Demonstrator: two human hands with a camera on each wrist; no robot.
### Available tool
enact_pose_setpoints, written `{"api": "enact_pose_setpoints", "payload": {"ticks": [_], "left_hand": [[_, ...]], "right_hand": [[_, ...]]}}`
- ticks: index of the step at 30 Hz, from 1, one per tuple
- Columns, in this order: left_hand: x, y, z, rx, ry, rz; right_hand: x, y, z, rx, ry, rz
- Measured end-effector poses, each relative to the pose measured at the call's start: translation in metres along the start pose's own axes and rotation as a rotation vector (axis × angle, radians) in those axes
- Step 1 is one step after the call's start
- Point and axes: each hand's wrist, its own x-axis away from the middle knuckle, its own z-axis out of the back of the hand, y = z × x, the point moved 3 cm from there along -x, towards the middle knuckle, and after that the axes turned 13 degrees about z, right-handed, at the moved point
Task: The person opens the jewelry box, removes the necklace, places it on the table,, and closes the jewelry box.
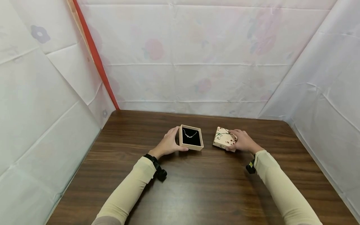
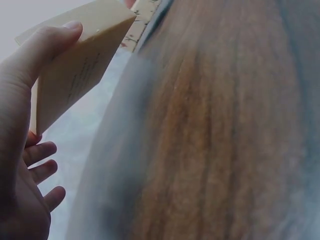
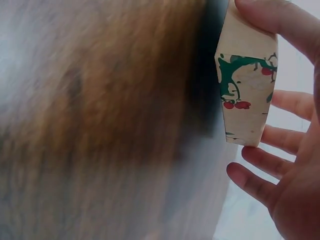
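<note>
Square tan cardboard box (image 1: 194,147) is showing small dark print on one face; its square black pad (image 1: 194,141) is backing a thin silvery chain (image 1: 189,136). Square cream cardboard lid (image 1: 223,139) is carrying red motifs and green lines. Brown wood-grain tabletop (image 1: 194,187) is displaying darker streaks. White sheet backdrop (image 1: 174,84) is bearing faint pink prints.

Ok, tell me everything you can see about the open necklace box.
The box is shallow, squarish and tan, seemingly cardboard, with small print outside. It is open, its black lining carrying a thin silvery necklace. The left hand grips it, thumb against the near wall, and it looks raised over the brown table.
</note>
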Motion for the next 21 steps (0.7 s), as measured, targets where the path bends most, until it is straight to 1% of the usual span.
{"api": "enact_pose_setpoints", "payload": {"ticks": [6, 15, 21], "left_hand": [[-0.0019, -0.0033, -0.0002, -0.01, 0.004, 0.002], [-0.0015, -0.0059, 0.0056, 0.008, 0.009, 0.014], [-0.0013, -0.0077, 0.0046, 0.008, 0.001, 0.027]], "right_hand": [[0.0042, 0.0047, -0.005, 0.016, 0.002, -0.001], [0.0, 0.0064, -0.0057, -0.032, -0.009, -0.001], [0.0026, 0.0088, -0.005, -0.047, -0.016, 0.012]]}}
